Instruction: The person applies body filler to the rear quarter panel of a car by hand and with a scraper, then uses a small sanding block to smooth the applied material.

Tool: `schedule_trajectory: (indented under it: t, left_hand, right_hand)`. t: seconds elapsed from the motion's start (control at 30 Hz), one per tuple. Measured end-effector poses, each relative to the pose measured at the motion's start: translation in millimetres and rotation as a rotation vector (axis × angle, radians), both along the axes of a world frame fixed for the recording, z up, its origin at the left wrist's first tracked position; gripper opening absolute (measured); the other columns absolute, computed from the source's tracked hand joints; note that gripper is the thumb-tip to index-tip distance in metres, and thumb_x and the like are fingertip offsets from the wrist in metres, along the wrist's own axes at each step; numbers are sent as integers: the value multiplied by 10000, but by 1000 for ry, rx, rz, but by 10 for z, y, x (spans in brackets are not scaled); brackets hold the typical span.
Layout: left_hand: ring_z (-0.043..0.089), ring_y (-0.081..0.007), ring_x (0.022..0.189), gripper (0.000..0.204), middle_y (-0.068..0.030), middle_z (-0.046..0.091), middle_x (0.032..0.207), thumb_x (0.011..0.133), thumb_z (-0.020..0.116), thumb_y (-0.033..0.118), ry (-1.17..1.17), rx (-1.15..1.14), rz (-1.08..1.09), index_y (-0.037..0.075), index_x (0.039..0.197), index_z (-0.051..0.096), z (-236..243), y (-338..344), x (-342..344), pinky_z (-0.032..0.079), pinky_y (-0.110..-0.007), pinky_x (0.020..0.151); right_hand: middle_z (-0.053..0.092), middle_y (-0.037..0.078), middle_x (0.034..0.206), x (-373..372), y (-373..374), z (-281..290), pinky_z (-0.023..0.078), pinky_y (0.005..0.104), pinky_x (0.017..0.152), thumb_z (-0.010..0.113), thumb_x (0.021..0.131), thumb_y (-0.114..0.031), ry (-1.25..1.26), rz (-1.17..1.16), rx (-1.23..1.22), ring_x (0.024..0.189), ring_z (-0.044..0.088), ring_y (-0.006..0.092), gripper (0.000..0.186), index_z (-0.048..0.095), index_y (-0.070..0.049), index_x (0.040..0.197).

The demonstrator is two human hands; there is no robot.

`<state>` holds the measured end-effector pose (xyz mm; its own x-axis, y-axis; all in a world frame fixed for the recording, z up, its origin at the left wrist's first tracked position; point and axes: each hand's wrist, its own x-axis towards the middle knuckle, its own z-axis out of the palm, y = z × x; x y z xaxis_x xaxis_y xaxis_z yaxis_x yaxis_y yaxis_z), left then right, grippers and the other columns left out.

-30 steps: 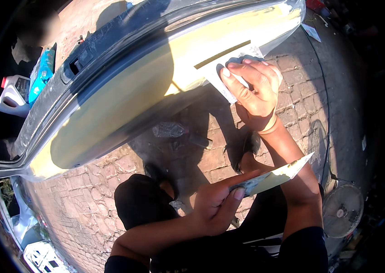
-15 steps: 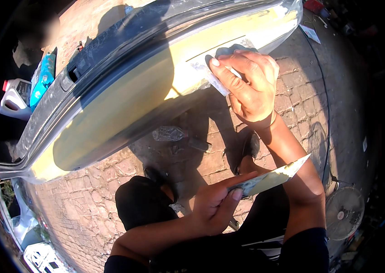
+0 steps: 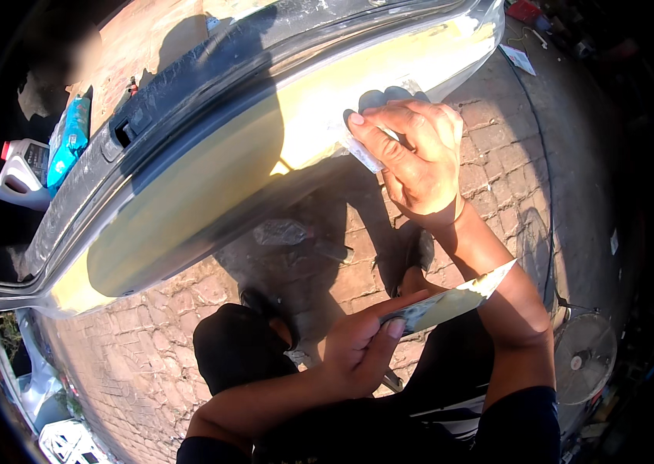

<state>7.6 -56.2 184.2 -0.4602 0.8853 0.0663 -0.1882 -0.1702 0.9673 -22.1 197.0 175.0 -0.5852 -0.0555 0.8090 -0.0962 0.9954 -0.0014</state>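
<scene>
The panel (image 3: pixel 195 178) seemed mostly coated; at its lower edge the spreader (image 3: pixel 365 155) was pinched by fingers of the right hand (image 3: pixel 423 151); the plate (image 3: pixel 450 308), with filler (image 3: pixel 479 291) left on it, by the left hand (image 3: pixel 362 344).

From where I stood, the head camera, the left of a pair, looked down from above, close over the left hand (image 3: pixel 362 352) and right hand (image 3: pixel 425 166). Its wide fisheye took in the panel (image 3: pixel 187 185) beyond the right fingers (image 3: pixel 418 126) and paving (image 3: pixel 149 340) below them, bending edges.
</scene>
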Motion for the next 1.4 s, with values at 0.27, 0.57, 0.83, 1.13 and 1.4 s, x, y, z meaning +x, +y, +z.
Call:
schedule_trajectory:
  t: [0.27,0.57,0.83,1.13,1.4]
  left_hand:
    - [739,-189,1047,385,-231,758,1223,1103,451,66,32,-67,-66,-147,1391,591,-70,-50,-21,577,-302,925]
    - [734,-217,1099,381,-239,750,1245,1105,455,67,30,-35,-19,-154,1384,590,-130,52,-5,569,-324,973]
    - [733,-204,1086,376,-225,758,1231,1106,466,79,53,-103,-12,-149,1371,607,-159,85,21,569,-318,961]
    - [731,-179,1041,381,-201,769,1201,1111,469,102,87,-84,24,-143,1362,619,-115,152,38,574,-304,928]
    - [747,-197,1011,384,-219,773,1171,1114,464,101,129,-120,35,-142,1371,613,-176,118,-3,586,-322,916]
  right_hand:
    - [733,-26,1107,66,312,58,437,406,950,750,784,-76,20,-38,46,1043,645,230,450,815,-190,1214]
    - [729,-7,1094,136,452,-7,458,403,932,755,782,-39,3,49,24,1036,661,244,449,815,-182,1203]
    - [711,16,1150,115,639,-123,465,433,984,716,800,-37,17,54,27,1096,656,264,529,774,-177,1306]
    - [710,-4,1174,152,640,-206,488,409,959,763,813,-75,92,-3,58,1096,649,244,462,799,-184,1261]
    - [721,-14,1144,139,514,-374,498,411,958,756,842,-73,92,64,12,1074,651,242,432,799,-204,1251]
